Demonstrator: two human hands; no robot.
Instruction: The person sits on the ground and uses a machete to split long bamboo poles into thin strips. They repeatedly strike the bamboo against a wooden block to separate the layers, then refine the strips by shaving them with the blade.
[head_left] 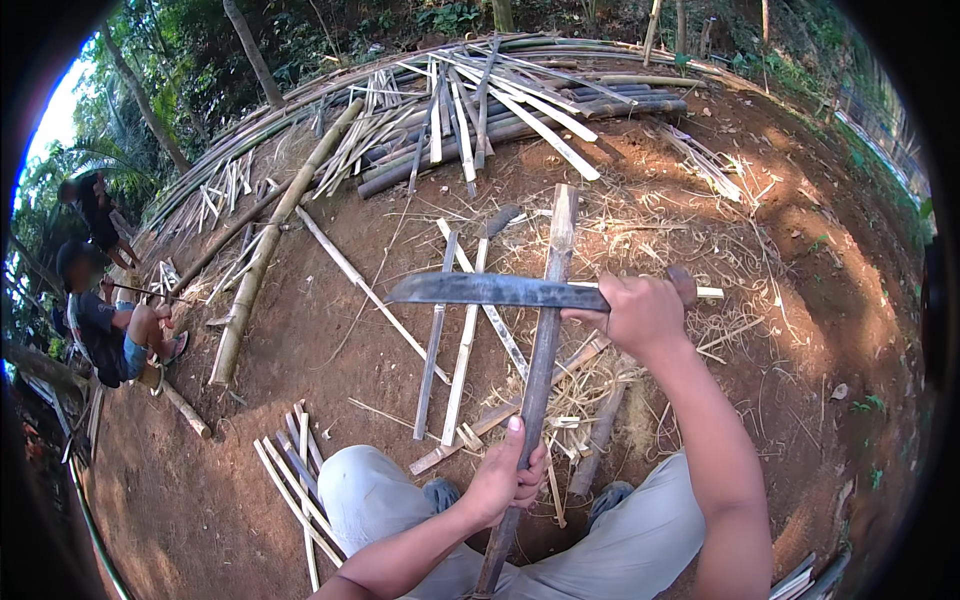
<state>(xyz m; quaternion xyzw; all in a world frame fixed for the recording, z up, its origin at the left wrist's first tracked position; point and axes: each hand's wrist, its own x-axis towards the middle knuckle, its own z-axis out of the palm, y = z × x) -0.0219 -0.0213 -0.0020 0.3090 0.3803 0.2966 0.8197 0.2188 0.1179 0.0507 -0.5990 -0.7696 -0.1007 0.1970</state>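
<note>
My left hand [508, 478] is wrapped round the lower part of a dark bamboo strip [541, 370], which slants up and away from between my knees. In my right hand [645, 308] is the handle of a machete [490, 291], its end showing past my fist. The broad grey blade points left and lies across the upper part of the strip; whether it bites into it I cannot tell. Under and around the strip, split bamboo slats [467, 345] and pale shavings [590, 425] litter the ground.
A large heap of split bamboo [500, 110] lies ahead, with a long bamboo pole [285, 240] to its left. More slats [300, 480] rest beside my left knee. At the far left one person sits [105, 325] holding a long tool, and another stands [100, 215].
</note>
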